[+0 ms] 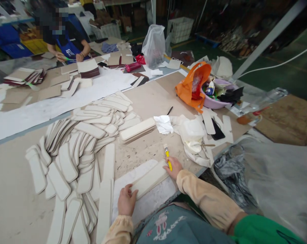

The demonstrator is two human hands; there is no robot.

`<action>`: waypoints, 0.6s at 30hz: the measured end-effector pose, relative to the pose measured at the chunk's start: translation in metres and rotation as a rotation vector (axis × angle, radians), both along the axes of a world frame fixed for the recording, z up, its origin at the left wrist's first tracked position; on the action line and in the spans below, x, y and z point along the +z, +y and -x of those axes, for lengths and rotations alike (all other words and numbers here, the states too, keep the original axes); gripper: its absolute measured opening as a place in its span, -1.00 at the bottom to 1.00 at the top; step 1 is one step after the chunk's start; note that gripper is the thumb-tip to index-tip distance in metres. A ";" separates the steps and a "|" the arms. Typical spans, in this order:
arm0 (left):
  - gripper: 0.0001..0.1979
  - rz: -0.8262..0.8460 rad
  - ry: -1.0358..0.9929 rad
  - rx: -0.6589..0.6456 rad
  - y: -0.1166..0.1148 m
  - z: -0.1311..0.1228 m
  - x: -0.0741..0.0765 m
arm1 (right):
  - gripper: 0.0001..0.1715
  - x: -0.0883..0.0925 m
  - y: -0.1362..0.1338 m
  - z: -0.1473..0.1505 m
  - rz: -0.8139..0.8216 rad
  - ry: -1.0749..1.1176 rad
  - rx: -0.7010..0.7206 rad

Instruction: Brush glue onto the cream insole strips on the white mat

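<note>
A small stack of long, pale, round-ended strips (pixel 150 181) lies on a white sheet (pixel 155 203) at the table's front edge. My left hand (pixel 127 200) is closed on the stack's left end, thumb on the top and fingers bent at the edge. At the other end, my right hand (pixel 174 168) touches the stack while gripping a yellow-handled paintbrush (pixel 168 156), its bristles pointing away from me. Beyond the brush, a neat pile of similar strips (pixel 138 130) sits beside a crumpled white paper (pixel 164 124).
A large spread of loose strips (pixel 84 135) covers the left side. To the right are a white tub (pixel 192 130) on cloth, a black phone (pixel 217 130), an orange bag (pixel 194 86) and a purple basin (pixel 214 101). Across the table a co-worker (pixel 69 44) handles pieces.
</note>
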State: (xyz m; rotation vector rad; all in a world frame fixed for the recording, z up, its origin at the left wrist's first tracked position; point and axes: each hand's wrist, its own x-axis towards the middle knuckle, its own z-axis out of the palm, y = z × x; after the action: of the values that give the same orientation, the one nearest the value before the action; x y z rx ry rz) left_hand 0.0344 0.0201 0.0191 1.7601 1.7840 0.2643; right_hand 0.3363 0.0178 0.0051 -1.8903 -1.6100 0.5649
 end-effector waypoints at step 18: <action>-0.58 0.327 -0.724 0.215 -0.011 -0.004 0.042 | -0.71 0.072 0.010 0.008 -0.062 0.539 -0.079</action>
State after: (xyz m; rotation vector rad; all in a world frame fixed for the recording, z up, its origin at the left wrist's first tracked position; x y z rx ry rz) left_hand 0.0384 0.0088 0.0614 1.0504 1.3732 0.5779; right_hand 0.3287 0.0279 0.0772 -1.5697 -1.1811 0.8881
